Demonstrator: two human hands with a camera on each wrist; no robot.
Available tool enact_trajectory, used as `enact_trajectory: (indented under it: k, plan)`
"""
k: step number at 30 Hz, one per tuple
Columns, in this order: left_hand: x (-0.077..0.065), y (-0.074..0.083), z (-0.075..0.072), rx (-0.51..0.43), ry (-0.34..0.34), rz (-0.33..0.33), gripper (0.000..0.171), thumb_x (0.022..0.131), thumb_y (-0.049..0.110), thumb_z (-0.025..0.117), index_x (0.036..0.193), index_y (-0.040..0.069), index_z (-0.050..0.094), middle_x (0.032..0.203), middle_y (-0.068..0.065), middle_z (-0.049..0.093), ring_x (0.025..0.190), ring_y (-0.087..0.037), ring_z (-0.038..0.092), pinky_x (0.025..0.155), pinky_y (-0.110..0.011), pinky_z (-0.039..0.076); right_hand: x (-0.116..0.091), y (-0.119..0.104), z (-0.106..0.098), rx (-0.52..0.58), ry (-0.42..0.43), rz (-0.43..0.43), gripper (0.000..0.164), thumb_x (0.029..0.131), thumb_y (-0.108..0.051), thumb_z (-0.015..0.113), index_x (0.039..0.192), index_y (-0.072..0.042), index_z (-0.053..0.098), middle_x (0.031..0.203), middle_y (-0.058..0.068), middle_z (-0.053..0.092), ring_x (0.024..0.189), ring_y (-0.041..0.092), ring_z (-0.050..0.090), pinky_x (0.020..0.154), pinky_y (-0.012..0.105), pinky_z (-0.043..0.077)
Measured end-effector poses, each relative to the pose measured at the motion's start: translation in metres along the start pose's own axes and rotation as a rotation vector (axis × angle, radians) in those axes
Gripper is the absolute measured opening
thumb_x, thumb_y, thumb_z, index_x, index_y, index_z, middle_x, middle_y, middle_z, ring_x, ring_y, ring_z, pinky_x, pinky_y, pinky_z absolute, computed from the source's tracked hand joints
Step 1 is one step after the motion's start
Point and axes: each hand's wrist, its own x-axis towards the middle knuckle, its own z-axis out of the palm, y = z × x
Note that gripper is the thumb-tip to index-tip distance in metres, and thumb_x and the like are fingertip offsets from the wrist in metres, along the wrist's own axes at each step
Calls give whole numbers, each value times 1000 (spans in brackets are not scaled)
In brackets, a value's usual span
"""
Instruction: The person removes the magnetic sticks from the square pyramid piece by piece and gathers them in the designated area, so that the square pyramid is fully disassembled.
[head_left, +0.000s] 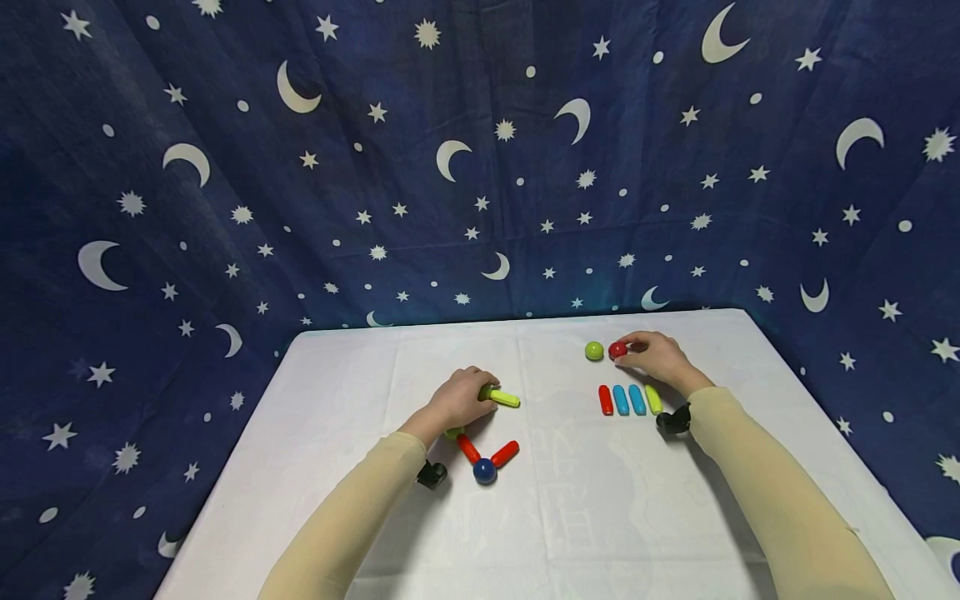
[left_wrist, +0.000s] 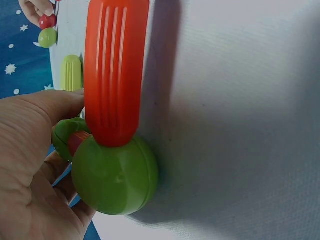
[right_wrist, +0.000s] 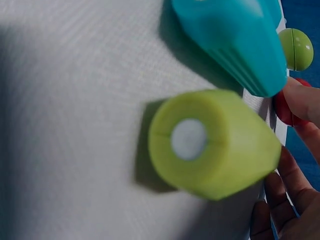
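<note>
My left hand (head_left: 463,396) grips the far green ball (left_wrist: 62,137) of a joined stick-and-ball piece. A yellow-green stick (head_left: 505,398) points right from that ball. Closer in, another green ball (left_wrist: 115,175) carries a red stick (left_wrist: 115,70) that runs to a dark blue ball (head_left: 485,472). From the blue ball a second red stick (head_left: 506,454) angles up to the right. At the back right, my right hand (head_left: 658,360) pinches a red ball (head_left: 617,350) between thumb and fingers, beside a loose green ball (head_left: 594,351).
In front of my right hand lies a row of loose sticks: a red one (head_left: 606,400), two blue ones (head_left: 621,400) and a yellow-green one (head_left: 654,399). A white cloth covers the table (head_left: 585,517). Behind hangs a dark blue curtain (head_left: 405,175) with moons and stars.
</note>
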Motion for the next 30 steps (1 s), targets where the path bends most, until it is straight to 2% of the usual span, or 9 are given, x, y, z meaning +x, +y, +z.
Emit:
enact_trajectory:
  k: [9,21,30]
  plan:
    - [0,0,0,-1,-3,-6,37,97,24,70,133,18,67,130,-6,60,108,-22,53,96,-38,47,2,3,0,12,-6,-22,61,94,-32,75,144,-3,55,142,26,52,128,43,45,105,63,37]
    - [0,1,-1,-4,-13,-23,36,98,25,70,133,19,66,131,-6,60,110,-22,53,97,-39,47,1,2,0,11,1,-1,56,94,-31,74,139,-4,58,140,25,52,126,42,45,105,62,37]
    - [0,1,0,-10,-7,-17,37,98,24,70,134,19,66,132,-6,60,111,-22,53,98,-40,47,-1,2,-1,19,-14,-18,65,93,-32,75,147,-5,52,143,26,50,129,43,44,107,63,35]
